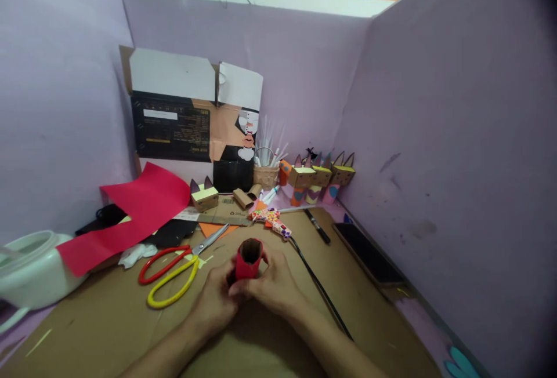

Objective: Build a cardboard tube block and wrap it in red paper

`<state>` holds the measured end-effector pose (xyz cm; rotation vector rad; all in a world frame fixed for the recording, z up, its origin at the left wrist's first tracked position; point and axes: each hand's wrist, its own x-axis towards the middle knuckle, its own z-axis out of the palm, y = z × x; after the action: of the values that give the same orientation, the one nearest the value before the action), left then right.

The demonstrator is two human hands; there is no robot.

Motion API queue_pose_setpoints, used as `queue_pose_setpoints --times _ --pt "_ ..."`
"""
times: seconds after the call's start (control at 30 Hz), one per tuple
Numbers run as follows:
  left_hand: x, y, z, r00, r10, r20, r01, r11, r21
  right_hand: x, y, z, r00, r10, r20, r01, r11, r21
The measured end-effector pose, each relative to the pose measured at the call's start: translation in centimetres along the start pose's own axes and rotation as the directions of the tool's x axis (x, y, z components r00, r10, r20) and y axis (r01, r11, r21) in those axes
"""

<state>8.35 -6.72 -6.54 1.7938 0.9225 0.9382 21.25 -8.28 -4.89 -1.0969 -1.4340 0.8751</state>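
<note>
Between my two hands stands a cardboard tube (248, 261) wrapped in red paper, its open brown end facing up. My left hand (220, 294) has its fingers closed around the tube's left side. From the right, my right hand (272, 285) grips the same tube, with the thumb across its lower front and the fingers behind. A pair of scissors (191, 271) with one red and one yellow handle lies left of my hands, blades pointing away. Beyond the tube rests a patterned glue gun (272, 220) with a black cord running toward me on the right.
A large red paper sheet (145, 210) and a white pot (39, 268) are on the left. A small eared box (204, 194) and brown tubes (246, 195) sit behind. Several eared figures (322, 178) line the back right. A marker (317, 226) and a phone (368, 253) lie right.
</note>
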Motion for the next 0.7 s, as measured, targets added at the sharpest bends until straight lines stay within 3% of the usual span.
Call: queue_pose_setpoints --times 0.1,0.2,0.3,0.57,0.7 --pt "0.1 0.4 -0.3 0.998 -0.063 0.028 0.064 0.997 -0.033 0.2 -0.4 -0.7 0.995 -0.043 -0.09 0.05 0.996 0.075" --pt "0.1 0.6 -0.7 0.996 -0.09 0.021 0.09 0.996 -0.002 0.6 -0.9 -2.3 0.955 -0.222 -0.195 0.233 0.972 0.037" --pt "0.1 0.6 -0.9 0.996 -0.091 0.007 0.091 0.996 0.025 1.0 -1.6 -4.0 0.926 -0.35 -0.138 0.345 0.936 -0.065" --pt "0.3 0.9 -0.7 0.993 -0.099 0.057 0.099 0.995 0.011 0.7 -3.0 -4.7 0.906 -0.421 -0.035 0.404 0.887 -0.225" --pt "0.2 0.8 -0.3 0.992 -0.107 0.061 0.109 0.994 -0.026 0.5 -2.9 -4.2 0.933 -0.346 -0.096 0.336 0.936 -0.108"
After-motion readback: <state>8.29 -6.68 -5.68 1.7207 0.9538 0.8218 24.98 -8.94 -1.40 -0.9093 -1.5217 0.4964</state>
